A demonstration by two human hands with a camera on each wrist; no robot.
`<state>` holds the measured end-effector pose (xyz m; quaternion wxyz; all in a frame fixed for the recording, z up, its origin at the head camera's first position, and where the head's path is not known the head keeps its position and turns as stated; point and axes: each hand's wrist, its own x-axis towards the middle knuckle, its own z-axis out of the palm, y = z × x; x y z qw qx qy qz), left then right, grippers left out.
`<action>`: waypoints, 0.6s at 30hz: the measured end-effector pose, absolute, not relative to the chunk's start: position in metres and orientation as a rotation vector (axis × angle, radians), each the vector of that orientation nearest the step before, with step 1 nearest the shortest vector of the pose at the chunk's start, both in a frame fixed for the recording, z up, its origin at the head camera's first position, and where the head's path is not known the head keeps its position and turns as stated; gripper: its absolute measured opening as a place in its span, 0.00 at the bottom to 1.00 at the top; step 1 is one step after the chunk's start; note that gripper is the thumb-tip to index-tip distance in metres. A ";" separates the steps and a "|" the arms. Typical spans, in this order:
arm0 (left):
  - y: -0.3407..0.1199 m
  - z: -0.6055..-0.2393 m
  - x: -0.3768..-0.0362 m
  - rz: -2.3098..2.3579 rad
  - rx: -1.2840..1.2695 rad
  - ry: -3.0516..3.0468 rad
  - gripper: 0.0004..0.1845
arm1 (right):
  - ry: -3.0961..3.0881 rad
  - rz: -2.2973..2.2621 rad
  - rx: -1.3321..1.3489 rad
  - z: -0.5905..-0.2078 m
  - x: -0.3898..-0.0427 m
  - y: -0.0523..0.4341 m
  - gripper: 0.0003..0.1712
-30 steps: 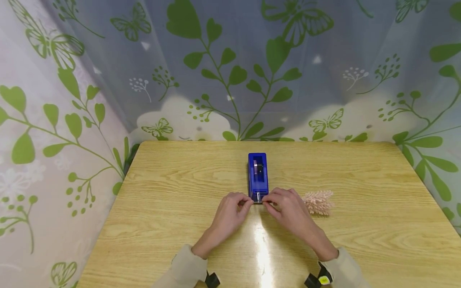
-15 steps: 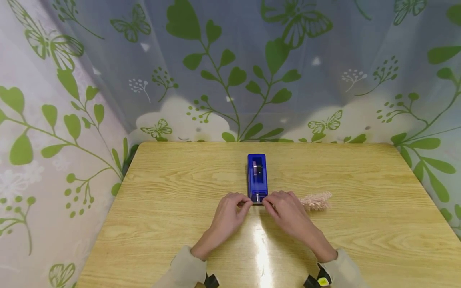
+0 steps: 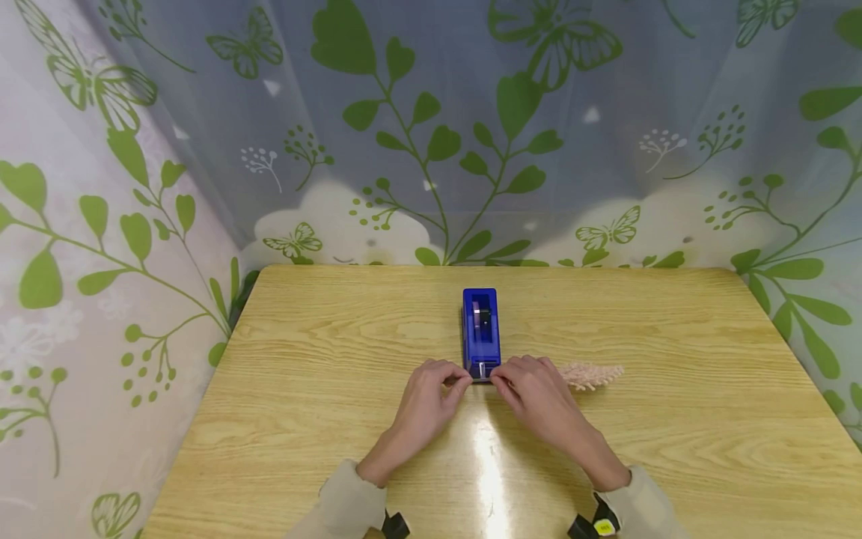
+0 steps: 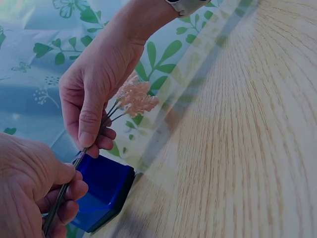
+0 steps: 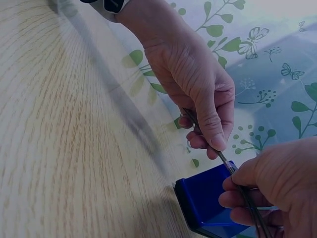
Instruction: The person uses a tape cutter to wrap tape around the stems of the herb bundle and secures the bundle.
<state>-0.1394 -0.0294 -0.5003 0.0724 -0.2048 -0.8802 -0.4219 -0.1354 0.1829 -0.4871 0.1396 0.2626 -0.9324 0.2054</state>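
Note:
A blue tape dispenser (image 3: 481, 333) stands mid-table, its cutter end towards me. Both hands meet at that end. My left hand (image 3: 453, 382) and my right hand (image 3: 506, 382) each pinch the thin dark stem (image 4: 63, 192) of a pale pink artificial flower sprig (image 3: 592, 373), which sticks out to the right of my right hand. In the left wrist view the stem runs from the left hand (image 4: 29, 188) over the dispenser (image 4: 101, 191) to the right hand (image 4: 94, 99), with the sprig (image 4: 136, 96) beyond. The right wrist view shows the stem (image 5: 241, 188) between both thumbs above the dispenser (image 5: 208, 203).
The wooden table (image 3: 323, 389) stands in a corner of curtains (image 3: 431, 135) printed with green leaves and butterflies, which hang close behind and to the left. Bare tabletop lies on both sides of the hands.
The pink sprig has turned and now looks thinner and flatter beside the right hand. Both hands keep their pinch at the dispenser's front and have barely moved.

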 end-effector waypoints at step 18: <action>-0.031 -0.502 -0.141 -1.282 -0.626 -2.616 0.03 | -2.632 0.597 0.766 -0.489 -0.136 0.182 0.03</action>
